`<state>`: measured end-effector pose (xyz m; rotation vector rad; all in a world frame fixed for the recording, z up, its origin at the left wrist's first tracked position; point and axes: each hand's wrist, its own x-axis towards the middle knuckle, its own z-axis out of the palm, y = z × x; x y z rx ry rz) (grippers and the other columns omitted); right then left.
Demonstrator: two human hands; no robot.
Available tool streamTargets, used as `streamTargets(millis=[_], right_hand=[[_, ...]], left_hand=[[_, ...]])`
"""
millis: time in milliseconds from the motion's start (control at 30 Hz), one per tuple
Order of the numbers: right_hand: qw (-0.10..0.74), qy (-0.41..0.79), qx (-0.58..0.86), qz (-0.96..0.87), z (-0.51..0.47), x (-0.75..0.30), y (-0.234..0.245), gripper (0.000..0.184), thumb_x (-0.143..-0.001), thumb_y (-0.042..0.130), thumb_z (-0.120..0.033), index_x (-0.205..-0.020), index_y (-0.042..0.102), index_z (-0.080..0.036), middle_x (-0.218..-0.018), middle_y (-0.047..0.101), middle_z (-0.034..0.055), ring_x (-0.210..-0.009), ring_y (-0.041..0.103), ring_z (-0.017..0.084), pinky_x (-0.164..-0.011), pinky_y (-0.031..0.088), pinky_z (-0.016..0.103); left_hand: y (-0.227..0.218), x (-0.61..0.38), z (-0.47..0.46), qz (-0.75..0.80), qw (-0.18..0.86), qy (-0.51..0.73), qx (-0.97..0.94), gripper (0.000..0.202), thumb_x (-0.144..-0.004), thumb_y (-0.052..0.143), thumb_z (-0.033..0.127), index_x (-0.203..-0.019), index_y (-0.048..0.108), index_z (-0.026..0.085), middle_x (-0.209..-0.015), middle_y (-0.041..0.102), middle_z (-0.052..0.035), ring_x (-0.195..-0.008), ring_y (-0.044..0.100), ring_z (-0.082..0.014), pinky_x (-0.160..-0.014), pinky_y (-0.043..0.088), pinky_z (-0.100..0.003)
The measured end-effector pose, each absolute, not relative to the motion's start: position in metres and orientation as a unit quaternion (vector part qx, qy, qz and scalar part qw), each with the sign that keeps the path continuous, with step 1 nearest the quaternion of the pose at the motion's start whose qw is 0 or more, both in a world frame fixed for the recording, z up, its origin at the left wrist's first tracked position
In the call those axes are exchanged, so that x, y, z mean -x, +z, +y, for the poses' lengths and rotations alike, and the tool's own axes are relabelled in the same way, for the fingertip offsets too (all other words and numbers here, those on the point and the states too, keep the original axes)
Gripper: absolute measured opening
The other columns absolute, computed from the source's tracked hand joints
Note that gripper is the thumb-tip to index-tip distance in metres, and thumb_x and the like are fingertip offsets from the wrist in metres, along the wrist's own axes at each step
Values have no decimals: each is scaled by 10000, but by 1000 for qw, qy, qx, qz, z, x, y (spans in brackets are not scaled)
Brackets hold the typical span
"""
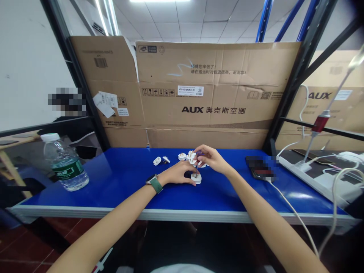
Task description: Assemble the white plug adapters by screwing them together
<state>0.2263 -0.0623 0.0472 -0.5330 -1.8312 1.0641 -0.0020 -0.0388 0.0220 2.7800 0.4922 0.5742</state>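
My left hand [178, 173] rests on the blue table [119, 182], its fingers closed on a small white plug [196, 178] that lies flat. My right hand [209, 157] hovers just above it, pinching a thin screwdriver [196, 163] with a purple handle; the tip points down into the plug. Several more white plugs and plug parts [190, 156] lie just behind the hands, with two small pieces [160, 160] a little to the left. A green-strapped watch [155, 183] is on my left wrist.
A plastic water bottle [65, 162] stands at the table's left. A dark phone [260, 168] with a white cable [295, 214] lies at the right, beside a white power strip [308, 175]. Cardboard boxes [199, 94] wall off the back. A metal rack post [287, 91] rises at right.
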Motion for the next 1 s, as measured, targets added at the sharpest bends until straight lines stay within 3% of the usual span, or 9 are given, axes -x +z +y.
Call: streamTargets(millis=[133, 400, 733, 1000], right_hand=[[454, 445, 209, -743, -61, -227, 45, 322, -943, 696, -436, -1181, 618, -232, -1026, 703, 64, -872, 723, 202, -695, 650, 336], [501, 420, 189, -733, -60, -228, 50, 378, -935, 697, -500, -1165, 576, -226, -967, 674, 54, -812, 721, 198, -657, 641, 333], [452, 412, 198, -766, -60, -228, 44, 287, -980, 640, -458, -1153, 592, -234, -1000, 666, 47, -802, 702, 178, -643, 617, 304], [472, 410, 201, -755, -60, -226, 44, 302, -965, 660, -488, -1080, 573, -223, -1017, 674, 58, -841, 719, 189, -688, 635, 322]], left_hand=[[21, 2, -38, 175, 130, 193, -957, 453, -793, 839, 530, -1136, 772, 241, -1129, 759, -66, -1102, 656, -260, -979, 447, -344], [26, 2, -41, 176, 125, 188, -958, 462, -799, 832, 541, -1141, 773, 237, -1083, 763, -67, -1066, 662, -259, -977, 443, -354], [21, 3, -38, 170, 132, 197, -957, 452, -793, 841, 526, -1137, 773, 241, -1145, 763, -68, -1125, 658, -269, -992, 445, -353], [27, 2, -42, 178, 132, 180, -958, 433, -808, 830, 520, -1126, 766, 235, -1110, 760, -61, -1092, 659, -260, -978, 449, -342]])
